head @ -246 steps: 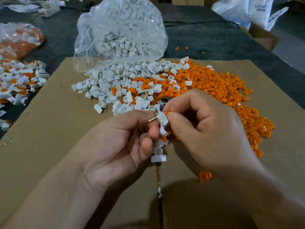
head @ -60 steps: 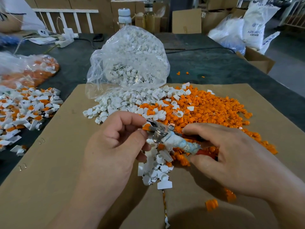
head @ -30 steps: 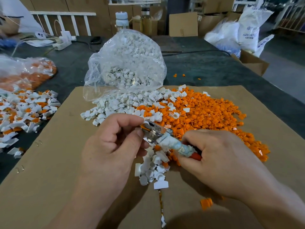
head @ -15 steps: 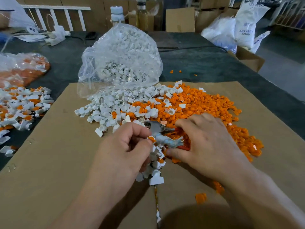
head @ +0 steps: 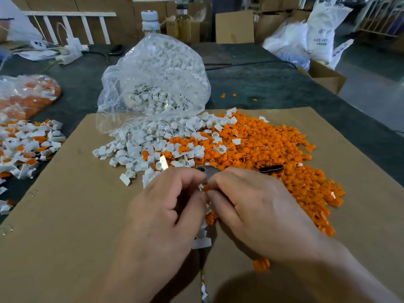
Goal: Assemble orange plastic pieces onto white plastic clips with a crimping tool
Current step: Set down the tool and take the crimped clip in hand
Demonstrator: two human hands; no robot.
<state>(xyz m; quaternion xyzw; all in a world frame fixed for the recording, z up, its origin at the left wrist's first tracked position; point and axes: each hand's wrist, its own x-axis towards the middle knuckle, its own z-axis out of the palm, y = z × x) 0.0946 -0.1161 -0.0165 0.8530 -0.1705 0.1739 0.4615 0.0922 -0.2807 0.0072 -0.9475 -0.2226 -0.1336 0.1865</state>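
My left hand (head: 166, 206) and my right hand (head: 258, 211) meet fingertip to fingertip over the cardboard sheet (head: 65, 215). Between them my left fingers pinch a small white clip (head: 200, 187), and my right thumb and forefinger pinch an orange piece (head: 206, 189) against it; most of both is hidden. The crimping tool (head: 209, 171) lies on the parts just beyond my fingers, its dark handle pointing right, no hand on it. Loose white clips (head: 148, 145) are heaped to the left, orange pieces (head: 273, 149) to the right.
A clear bag of white clips (head: 157, 79) stands behind the piles. Assembled white-and-orange parts (head: 26, 145) and a bag of orange pieces (head: 28, 95) lie at the left on the dark table. A few clips (head: 202, 239) sit under my hands; one orange piece (head: 261, 264) lies nearer me.
My right hand has let go of the crimping tool, which now lies on the pile. It has come to my left hand, and both pinch a small part between them.
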